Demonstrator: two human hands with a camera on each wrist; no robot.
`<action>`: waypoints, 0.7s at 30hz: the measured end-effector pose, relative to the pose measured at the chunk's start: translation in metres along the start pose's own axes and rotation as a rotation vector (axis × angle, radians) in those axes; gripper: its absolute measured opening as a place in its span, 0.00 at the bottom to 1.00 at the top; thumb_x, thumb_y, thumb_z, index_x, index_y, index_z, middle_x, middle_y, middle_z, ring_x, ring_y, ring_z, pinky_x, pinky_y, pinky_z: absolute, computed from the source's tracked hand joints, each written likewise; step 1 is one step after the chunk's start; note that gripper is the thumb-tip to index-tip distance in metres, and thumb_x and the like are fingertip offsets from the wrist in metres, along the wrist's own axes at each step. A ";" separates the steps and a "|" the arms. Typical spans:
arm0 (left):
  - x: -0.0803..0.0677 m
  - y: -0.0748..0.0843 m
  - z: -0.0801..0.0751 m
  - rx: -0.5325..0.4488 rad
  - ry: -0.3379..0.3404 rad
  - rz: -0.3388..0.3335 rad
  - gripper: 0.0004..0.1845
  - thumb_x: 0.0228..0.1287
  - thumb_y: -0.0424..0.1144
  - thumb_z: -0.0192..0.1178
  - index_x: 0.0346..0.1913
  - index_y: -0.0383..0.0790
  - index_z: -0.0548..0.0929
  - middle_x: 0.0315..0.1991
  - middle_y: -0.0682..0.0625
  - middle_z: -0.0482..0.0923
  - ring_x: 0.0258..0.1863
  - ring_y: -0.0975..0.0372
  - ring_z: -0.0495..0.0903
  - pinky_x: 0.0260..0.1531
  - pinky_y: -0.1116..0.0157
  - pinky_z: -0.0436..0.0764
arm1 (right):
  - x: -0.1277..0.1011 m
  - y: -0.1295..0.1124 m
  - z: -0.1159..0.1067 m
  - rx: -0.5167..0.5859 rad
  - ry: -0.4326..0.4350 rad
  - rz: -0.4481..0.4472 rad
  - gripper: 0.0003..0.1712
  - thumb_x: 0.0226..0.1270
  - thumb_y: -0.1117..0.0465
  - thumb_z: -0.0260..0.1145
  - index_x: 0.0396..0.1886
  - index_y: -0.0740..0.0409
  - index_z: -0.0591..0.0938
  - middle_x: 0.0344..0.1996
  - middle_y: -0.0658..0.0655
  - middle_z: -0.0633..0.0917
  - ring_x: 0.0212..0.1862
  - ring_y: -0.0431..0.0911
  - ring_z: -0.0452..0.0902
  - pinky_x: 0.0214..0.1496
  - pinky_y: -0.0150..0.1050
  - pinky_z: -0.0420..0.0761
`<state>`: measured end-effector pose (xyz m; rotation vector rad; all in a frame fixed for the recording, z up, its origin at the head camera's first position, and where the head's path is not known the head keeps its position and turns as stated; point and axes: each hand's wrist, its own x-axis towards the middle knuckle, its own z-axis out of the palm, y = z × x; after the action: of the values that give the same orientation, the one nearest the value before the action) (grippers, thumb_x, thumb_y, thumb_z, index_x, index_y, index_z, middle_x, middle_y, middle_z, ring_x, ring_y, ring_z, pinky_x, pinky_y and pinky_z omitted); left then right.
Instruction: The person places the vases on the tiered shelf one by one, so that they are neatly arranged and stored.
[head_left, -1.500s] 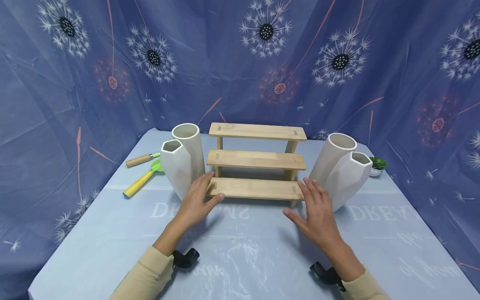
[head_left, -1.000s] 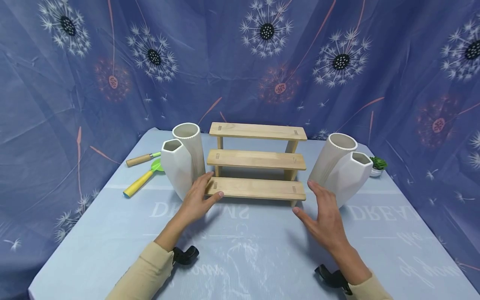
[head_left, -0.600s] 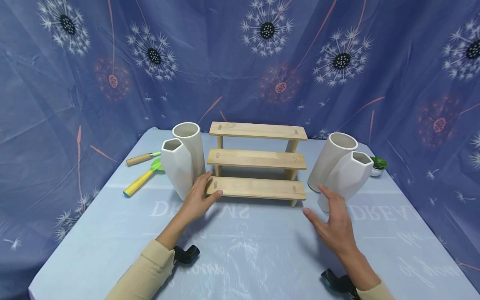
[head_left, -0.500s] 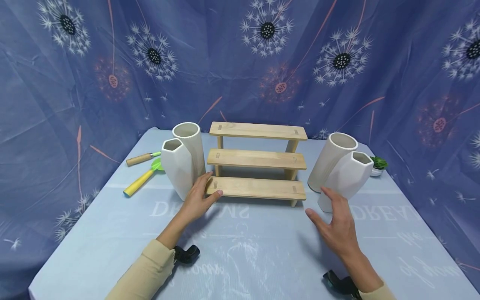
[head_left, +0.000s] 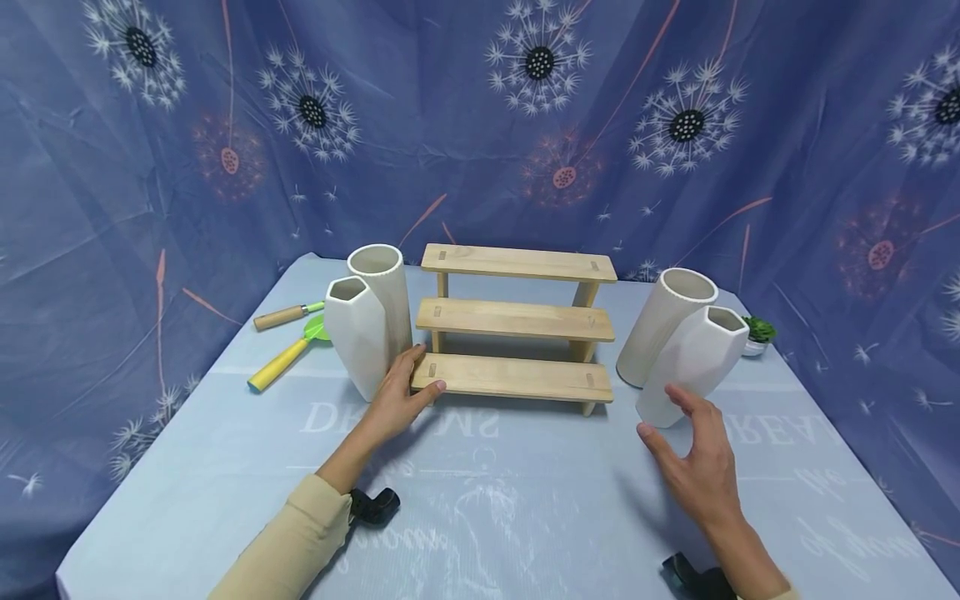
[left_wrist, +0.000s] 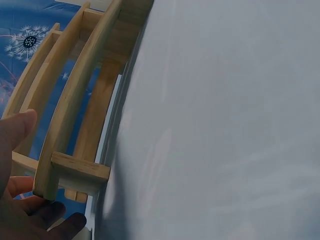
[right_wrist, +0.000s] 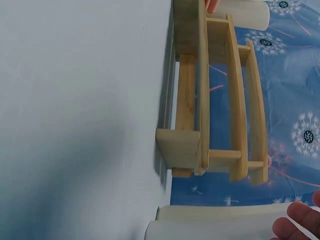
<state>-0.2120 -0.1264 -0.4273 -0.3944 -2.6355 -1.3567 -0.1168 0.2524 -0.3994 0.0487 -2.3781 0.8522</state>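
A three-tier wooden step shelf (head_left: 513, 375) stands upright mid-table. My left hand (head_left: 393, 400) is at the left end of its lowest board, thumb above and fingers beside the end; in the left wrist view the fingers (left_wrist: 35, 210) look loosely extended, and I cannot tell how firmly they touch. On the right, my right hand (head_left: 701, 467) hovers above the table with thumb and fingers spread, holding nothing. It is nearest a white faceted vase (head_left: 693, 358), whose lower part it stands in front of. A white round vase (head_left: 660, 329) stands behind that one.
Left of the shelf stand another faceted vase (head_left: 356, 333) and a round vase (head_left: 390, 292). A yellow-handled garden trowel (head_left: 281, 364) and a wooden-handled garden tool (head_left: 281, 317) lie farther left. A small potted plant (head_left: 757, 333) sits behind the right vases.
My right hand has left the right end of the lowest board and moved right and back toward me. My left hand has stayed almost still.
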 end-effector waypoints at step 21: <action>0.006 -0.010 -0.005 -0.125 -0.104 -0.044 0.43 0.61 0.43 0.63 0.72 0.33 0.52 0.71 0.34 0.53 0.69 0.43 0.58 0.67 0.47 0.61 | 0.000 0.030 -0.012 0.075 0.140 -0.008 0.36 0.48 0.70 0.74 0.60 0.63 0.73 0.49 0.66 0.78 0.52 0.16 0.61 0.57 0.12 0.58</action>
<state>-0.2206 -0.1348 -0.4308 -0.4364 -2.6646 -1.5617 -0.1167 0.2830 -0.4089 0.0283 -2.2135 0.9108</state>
